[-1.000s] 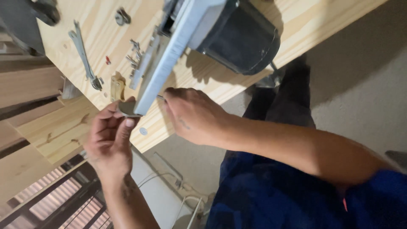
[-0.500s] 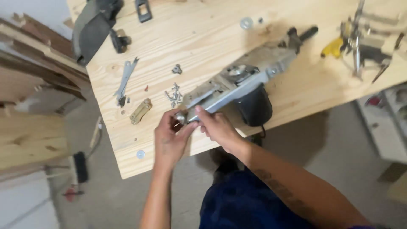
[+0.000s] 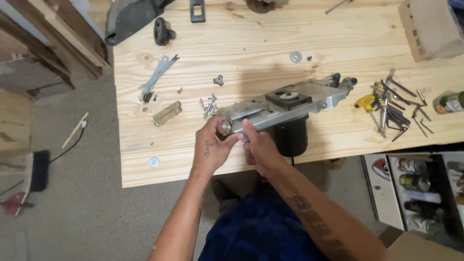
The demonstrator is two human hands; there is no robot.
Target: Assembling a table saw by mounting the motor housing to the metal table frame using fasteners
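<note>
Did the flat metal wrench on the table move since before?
No. The wrench lies by the brass bracket on the table as earlier; only the camera shifted.

Grey metal motor assembly (image 3: 290, 104) lies slantwise on the workbench, black motor underneath.

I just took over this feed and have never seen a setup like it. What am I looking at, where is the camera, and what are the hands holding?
One camera, worn on the person's head, looks down at a pale wooden workbench. No robot: two bare hands. The left hand and right hand grip the near end of a long grey metal machine part with a black motor beneath. Around it lie a flat wrench, loose screws, hex keys and a washer.
</note>
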